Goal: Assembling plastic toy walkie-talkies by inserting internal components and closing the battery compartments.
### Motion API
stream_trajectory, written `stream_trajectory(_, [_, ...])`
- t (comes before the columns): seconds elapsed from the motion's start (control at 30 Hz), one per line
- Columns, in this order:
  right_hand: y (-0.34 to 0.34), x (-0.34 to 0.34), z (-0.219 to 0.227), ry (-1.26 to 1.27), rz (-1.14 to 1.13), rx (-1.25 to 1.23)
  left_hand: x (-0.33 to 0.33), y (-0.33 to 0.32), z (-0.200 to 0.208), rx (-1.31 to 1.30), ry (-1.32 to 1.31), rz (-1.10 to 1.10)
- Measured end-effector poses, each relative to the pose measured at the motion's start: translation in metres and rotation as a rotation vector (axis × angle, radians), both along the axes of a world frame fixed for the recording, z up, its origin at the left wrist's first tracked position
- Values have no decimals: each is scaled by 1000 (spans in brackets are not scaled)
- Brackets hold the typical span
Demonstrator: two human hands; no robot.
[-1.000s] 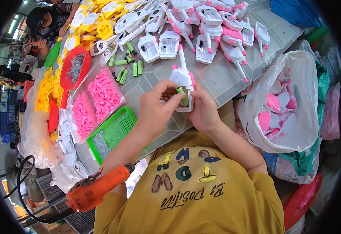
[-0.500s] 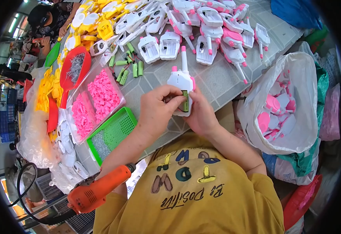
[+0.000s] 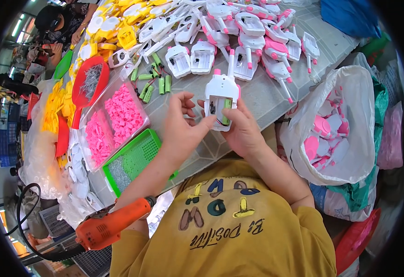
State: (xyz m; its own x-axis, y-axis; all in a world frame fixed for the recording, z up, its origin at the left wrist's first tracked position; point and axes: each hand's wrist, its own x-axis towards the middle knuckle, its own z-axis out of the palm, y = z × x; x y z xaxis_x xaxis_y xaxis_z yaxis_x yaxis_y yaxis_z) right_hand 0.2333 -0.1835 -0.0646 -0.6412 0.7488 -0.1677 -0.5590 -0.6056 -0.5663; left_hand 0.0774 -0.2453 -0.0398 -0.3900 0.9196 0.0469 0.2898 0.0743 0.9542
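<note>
A white plastic toy housing [image 3: 221, 86] with pink trim and a slim upright stem is held over the near table edge. My right hand [image 3: 246, 131] grips it from the right, with the thumb pressing on a green battery pack [image 3: 227, 103] in the right side of its open back compartment. Dark wires show in the bottom of that compartment. My left hand [image 3: 181, 131] is at the housing's lower left, fingers apart and curled, the thumb tip touching its edge. Several loose green battery packs [image 3: 161, 84] with wires lie on the table beyond my left hand.
Many white-and-pink housings [image 3: 202, 57] and yellow ones [image 3: 127, 37] are piled at the back. On the left are a red scoop [image 3: 77, 104] of metal pieces, a clear tray [image 3: 145, 121] of pink parts, a green basket [image 3: 156, 138] and an orange power screwdriver [image 3: 114, 224]. A white sack [image 3: 299, 154] stands right.
My left fingers have let go of the battery pack and drawn back left. My right thumb has come onto the pack in the compartment. The housing has shifted slightly right.
</note>
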Motion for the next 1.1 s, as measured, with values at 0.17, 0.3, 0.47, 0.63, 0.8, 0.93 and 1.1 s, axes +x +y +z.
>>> stream_trajectory(0.17, [0, -2, 0, -20, 20, -8, -4, 1, -12, -97, -181, -57])
stream_trajectory(0.3, [1, -2, 3, -22, 30, -8, -3, 4, -7, -167, -246, -63])
stream_trajectory(0.47, [-2, -3, -4, -6, 22, -10, -7, 7, -4, -270, -232, -127])
stream_trajectory(0.63, [-6, -1, -11, -10, 24, 77, -9, 1, -12, -184, -321, -149])
stream_trajectory(0.8, [-7, 6, -16, -168, 14, 386, -9, 2, 13, -256, -174, -228])
stream_trajectory(0.93, [-7, 8, -21, -284, -27, 588, -17, -2, 14, -62, -111, -246])
stream_trajectory(1.1, [0, 6, -21, -420, -110, 963, -17, -6, 22, 71, -52, -254])
